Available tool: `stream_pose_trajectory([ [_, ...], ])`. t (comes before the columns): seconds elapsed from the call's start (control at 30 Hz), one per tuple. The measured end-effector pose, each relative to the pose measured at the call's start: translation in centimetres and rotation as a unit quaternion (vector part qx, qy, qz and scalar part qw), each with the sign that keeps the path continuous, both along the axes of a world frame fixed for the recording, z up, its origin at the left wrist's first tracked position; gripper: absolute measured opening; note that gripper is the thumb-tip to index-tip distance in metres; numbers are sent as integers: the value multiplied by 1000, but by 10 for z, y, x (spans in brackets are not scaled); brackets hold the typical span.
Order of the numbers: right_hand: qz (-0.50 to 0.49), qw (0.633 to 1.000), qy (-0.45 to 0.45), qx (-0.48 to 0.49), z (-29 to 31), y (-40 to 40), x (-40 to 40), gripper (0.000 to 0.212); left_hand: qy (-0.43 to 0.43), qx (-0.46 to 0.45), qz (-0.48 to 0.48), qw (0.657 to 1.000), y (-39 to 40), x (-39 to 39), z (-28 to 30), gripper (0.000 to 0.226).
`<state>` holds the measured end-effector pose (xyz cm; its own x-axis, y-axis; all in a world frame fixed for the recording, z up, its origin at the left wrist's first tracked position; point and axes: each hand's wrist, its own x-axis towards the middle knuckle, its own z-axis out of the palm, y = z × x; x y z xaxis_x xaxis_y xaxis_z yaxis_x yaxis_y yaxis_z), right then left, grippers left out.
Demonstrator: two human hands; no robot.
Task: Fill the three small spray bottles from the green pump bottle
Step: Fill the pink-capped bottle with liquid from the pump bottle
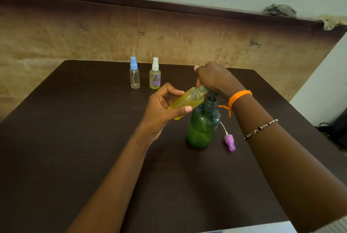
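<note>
1. I'm looking down on a dark table (75, 148), and everything in play sits on it or is held just above it.
2. The green pump bottle (201, 129) stands upright right of centre, its dark pump head under my right hand.
3. My right hand (214, 78) is curled closed over that pump head from above, palm down; an orange band (239, 96) circles the wrist, with a beaded bracelet (261, 129) farther up the forearm.
4. My left hand (161, 108) grips an uncapped bottle (187, 101), thumb on the near side and fingers around the far side.
5. That bottle is yellow-tinted and tilted, its open neck pointing up and right, right at the pump's spout; whether neck and spout touch, I cannot tell, because my right hand covers the spot.
6. Two capped bottles stand upright near the far edge, close together but apart: the blue-capped bottle (134, 74) looks clear, and the white-capped bottle (155, 75) to its right looks yellow.
7. A purple sprayer (230, 141) with its white dip tube lies on the table just right of the pump bottle's base.
</note>
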<state>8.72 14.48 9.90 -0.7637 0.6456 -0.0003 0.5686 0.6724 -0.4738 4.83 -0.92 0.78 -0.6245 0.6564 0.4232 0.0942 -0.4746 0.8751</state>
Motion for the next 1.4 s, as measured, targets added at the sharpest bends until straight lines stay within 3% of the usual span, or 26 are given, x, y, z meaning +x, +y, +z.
stream_pose_trajectory([
  [0.2,21,998,-25,-63,-6,2,5,47,10,-5,-1,1000,0,0,-2,36],
  [0.47,11,999,-30,-19,0,-2,1,54,1,-2,-7,1000,-1,0,1,38],
  [0.67,14,999,-30,-31,-9,5,1,42,12,-9,-3,1000,-1,0,0,38],
  [0.93,21,999,-39,11,5,-8,1,47,-3,-4,-6,1000,-2,0,1,39],
  [1.1,21,999,-36,-3,1,-9,9,35,6,-8,-7,1000,-1,0,0,38],
  [1.4,17,999,-45,13,8,-12,6,41,-3,-2,-5,1000,-1,0,-1,40],
])
